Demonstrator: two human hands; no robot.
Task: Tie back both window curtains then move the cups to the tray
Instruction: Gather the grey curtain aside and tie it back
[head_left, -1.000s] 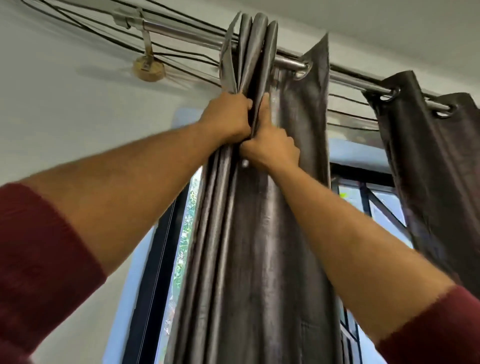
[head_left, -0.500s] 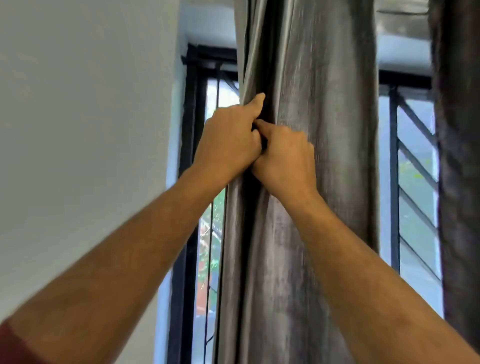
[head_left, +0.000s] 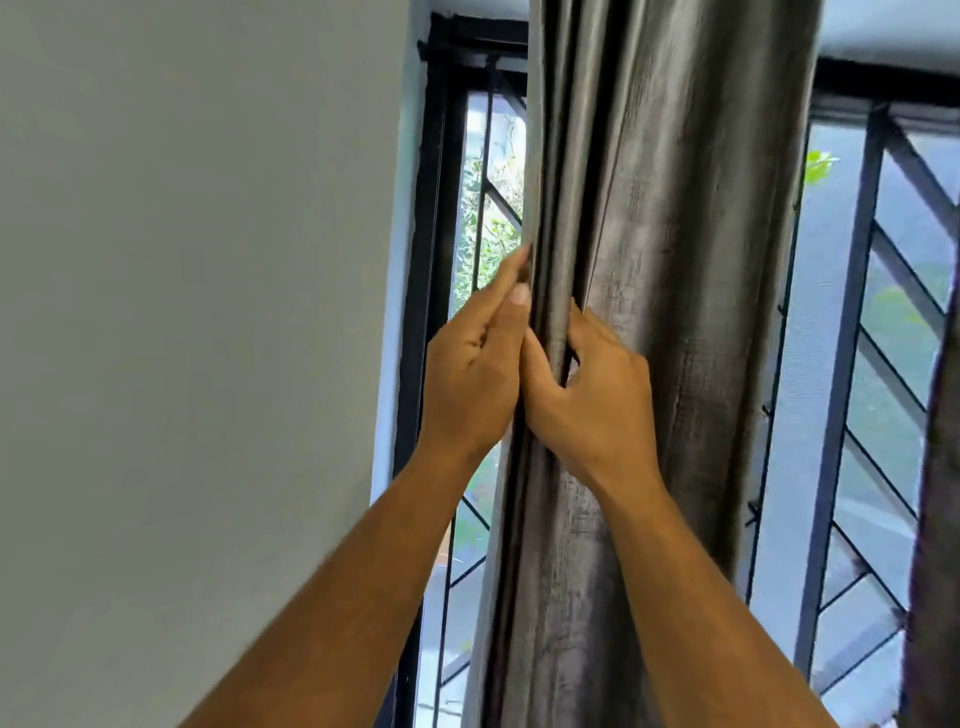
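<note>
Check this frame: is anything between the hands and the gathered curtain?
Nothing visible. The left hand lies with straight fingers against the left edge of the gathered curtain, and the right hand has its fingers curled round a fold. Both touch the fabric directly, in front of the window bars.

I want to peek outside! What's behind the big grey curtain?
Behind the grey curtain is a window with black bars. Green leaves show outside at its left edge. Whatever lies directly behind the gathered fabric is hidden.
</note>
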